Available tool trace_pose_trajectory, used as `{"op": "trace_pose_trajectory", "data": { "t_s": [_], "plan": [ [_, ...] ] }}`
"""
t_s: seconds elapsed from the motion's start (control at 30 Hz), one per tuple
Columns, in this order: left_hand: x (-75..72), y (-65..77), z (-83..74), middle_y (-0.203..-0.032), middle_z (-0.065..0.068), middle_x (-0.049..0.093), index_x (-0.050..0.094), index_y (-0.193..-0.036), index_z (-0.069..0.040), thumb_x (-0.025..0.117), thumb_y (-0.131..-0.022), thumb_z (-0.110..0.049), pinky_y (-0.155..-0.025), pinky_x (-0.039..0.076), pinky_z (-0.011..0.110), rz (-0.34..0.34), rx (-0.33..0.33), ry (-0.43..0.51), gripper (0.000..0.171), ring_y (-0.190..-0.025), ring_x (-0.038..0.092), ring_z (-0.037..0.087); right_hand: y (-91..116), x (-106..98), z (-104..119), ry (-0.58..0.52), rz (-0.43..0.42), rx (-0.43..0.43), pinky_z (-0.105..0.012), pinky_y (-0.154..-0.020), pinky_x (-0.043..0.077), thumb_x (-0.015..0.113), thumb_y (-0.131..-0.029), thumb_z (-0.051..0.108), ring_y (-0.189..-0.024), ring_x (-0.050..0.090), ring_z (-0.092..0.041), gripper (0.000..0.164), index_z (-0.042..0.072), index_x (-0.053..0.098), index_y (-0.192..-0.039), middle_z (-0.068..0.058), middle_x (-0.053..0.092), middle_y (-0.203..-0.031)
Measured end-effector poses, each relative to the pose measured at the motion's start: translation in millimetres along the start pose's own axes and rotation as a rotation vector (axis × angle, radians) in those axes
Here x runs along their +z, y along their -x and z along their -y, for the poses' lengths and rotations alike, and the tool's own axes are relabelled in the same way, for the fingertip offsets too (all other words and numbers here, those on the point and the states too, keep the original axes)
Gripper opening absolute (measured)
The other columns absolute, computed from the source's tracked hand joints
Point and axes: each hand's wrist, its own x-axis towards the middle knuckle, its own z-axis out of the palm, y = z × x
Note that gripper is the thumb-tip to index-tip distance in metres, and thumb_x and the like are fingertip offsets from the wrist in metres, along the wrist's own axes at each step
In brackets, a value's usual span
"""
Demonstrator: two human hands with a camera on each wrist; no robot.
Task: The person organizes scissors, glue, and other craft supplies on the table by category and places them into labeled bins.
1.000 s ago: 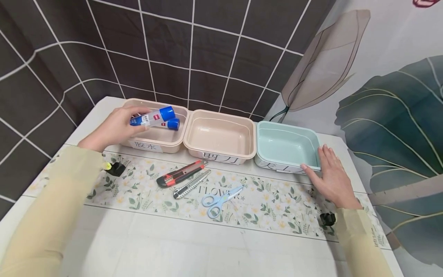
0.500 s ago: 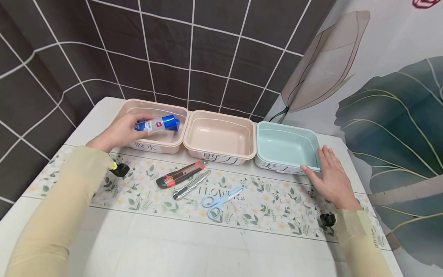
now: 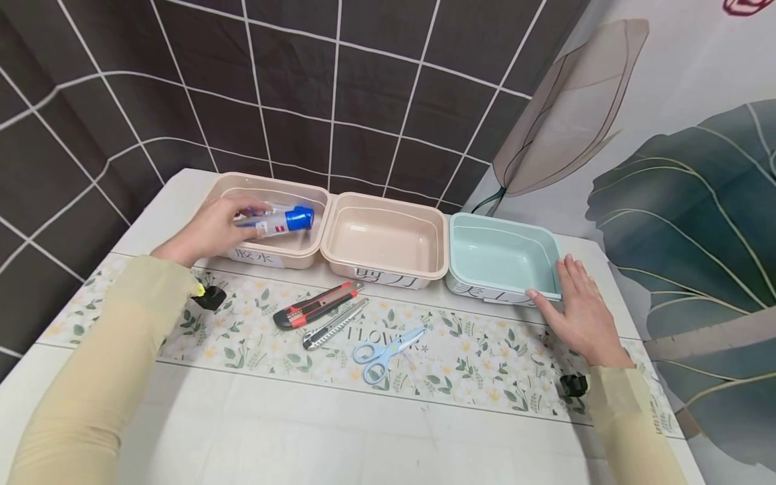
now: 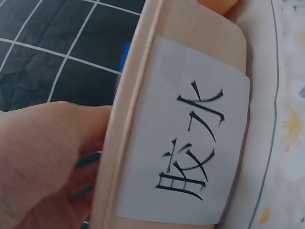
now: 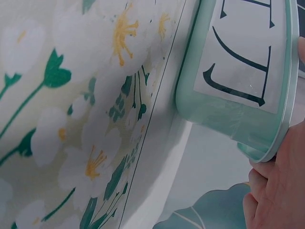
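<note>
My left hand reaches into the left beige bin and holds a clear glue bottle with a blue cap, lying low inside the bin. In the left wrist view the palm sits behind the bin's labelled wall, and the bottle is mostly hidden. With straight fingers, my right hand rests flat against the right front corner of the light green bin. Seen from the right wrist, that green bin is close up, with fingers beside it.
An empty beige bin stands between the two others. On the floral mat lie a red-black utility knife, a silver utility knife and blue scissors. A dark tiled curtain hangs close behind.
The left hand has lowered the glue from above the rim down into the left bin. The right hand has stayed in place.
</note>
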Motion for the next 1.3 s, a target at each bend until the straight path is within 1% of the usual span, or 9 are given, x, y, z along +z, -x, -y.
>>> {"op": "trace_pose_trajectory", "data": {
  "t_s": [0.13, 0.27, 0.47, 0.63, 0.8, 0.9, 1.03, 1.17, 1.3],
  "plan": [
    [-4.7, -0.3, -2.0, -0.134, 0.018, 0.045, 0.049, -0.134, -0.005, 0.075, -0.078, -0.008, -0.097, 0.031, 0.058, -0.057, -0.012, 0.014, 0.061, -0.121, 0.041, 0.039, 0.0, 0.4, -0.5, -0.001, 0.001, 0.0, -0.046, -0.11, -0.003, 0.047, -0.092, 0.053, -0.14, -0.007, -0.023, 0.086, 0.001, 0.009, -0.149, -0.013, 0.002, -0.155],
    [-8.9, 3.7, -5.1, -0.14, 0.017, 0.04, 0.046, -0.138, -0.008, 0.077, -0.078, -0.016, -0.1, 0.026, 0.059, -0.078, -0.041, -0.001, 0.068, -0.128, 0.034, 0.038, -0.1, 0.1, -0.7, -0.002, 0.001, -0.003, -0.048, -0.11, -0.001, 0.047, -0.092, 0.053, -0.14, -0.007, -0.023, 0.086, 0.001, 0.009, -0.149, -0.014, 0.002, -0.155],
    [-11.8, 11.0, -13.1, -0.141, 0.015, 0.041, 0.046, -0.138, -0.01, 0.077, -0.078, -0.024, -0.099, 0.027, 0.059, -0.107, -0.067, 0.027, 0.069, -0.127, 0.036, 0.038, 0.3, -0.5, -1.0, -0.003, 0.006, 0.002, -0.045, -0.11, -0.004, 0.047, -0.092, 0.053, -0.14, -0.008, -0.022, 0.086, 0.001, 0.009, -0.149, -0.01, -0.002, -0.155],
    [-12.4, 18.0, -20.3, -0.141, 0.014, 0.041, 0.045, -0.14, -0.013, 0.075, -0.08, -0.031, -0.098, 0.028, 0.061, -0.11, -0.091, 0.054, 0.07, -0.125, 0.038, 0.039, 0.2, -0.5, -1.2, -0.002, 0.004, -0.002, -0.047, -0.11, -0.002, 0.047, -0.091, 0.053, -0.14, -0.008, -0.022, 0.087, 0.001, 0.009, -0.149, -0.01, -0.001, -0.155],
    [-5.8, 28.9, -26.5, -0.138, 0.013, 0.045, 0.045, -0.14, -0.016, 0.074, -0.08, -0.035, -0.098, 0.028, 0.06, -0.105, -0.076, 0.075, 0.069, -0.126, 0.038, 0.037, 0.1, -0.6, -1.3, 0.003, 0.004, -0.004, -0.046, -0.11, -0.003, 0.048, -0.091, 0.053, -0.139, -0.008, -0.022, 0.087, 0.001, 0.009, -0.149, -0.013, 0.0, -0.155],
    [0.7, 35.4, -30.2, -0.136, 0.012, 0.047, 0.048, -0.138, -0.015, 0.075, -0.08, -0.034, -0.097, 0.031, 0.057, -0.119, -0.037, 0.089, 0.067, -0.126, 0.039, 0.034, -0.6, -0.6, -1.0, 0.009, 0.006, -0.008, -0.047, -0.11, -0.002, 0.047, -0.091, 0.054, -0.139, -0.008, -0.022, 0.087, 0.001, 0.009, -0.149, -0.012, -0.001, -0.155],
    [9.9, 44.0, -37.8, -0.135, 0.012, 0.048, 0.05, -0.136, -0.014, 0.077, -0.078, -0.034, -0.098, 0.032, 0.054, -0.116, -0.016, 0.108, 0.067, -0.126, 0.039, 0.032, -0.8, -0.6, -0.7, 0.014, 0.009, -0.01, -0.049, -0.109, 0.0, 0.047, -0.091, 0.054, -0.139, -0.008, -0.022, 0.087, 0.001, 0.009, -0.149, -0.014, 0.0, -0.155],
    [18.1, 53.1, -46.0, -0.136, 0.008, 0.048, 0.05, -0.136, -0.016, 0.078, -0.076, -0.036, -0.099, 0.032, 0.051, -0.113, -0.001, 0.126, 0.069, -0.128, 0.038, 0.03, -0.1, -0.8, -1.0, 0.012, 0.008, -0.007, -0.051, -0.109, 0.002, 0.047, -0.091, 0.054, -0.139, -0.008, -0.023, 0.087, 0.001, 0.009, -0.149, -0.015, 0.001, -0.154],
    [25.6, 61.8, -53.5, -0.136, 0.003, 0.048, 0.05, -0.136, -0.02, 0.077, -0.075, -0.043, -0.099, 0.033, 0.049, -0.103, 0.011, 0.121, 0.07, -0.127, 0.039, 0.027, 0.3, -1.4, -1.3, 0.008, 0.005, -0.008, -0.05, -0.109, 0.001, 0.047, -0.091, 0.053, -0.14, -0.007, -0.023, 0.087, 0.001, 0.009, -0.149, -0.012, -0.001, -0.155]
  ]
}}
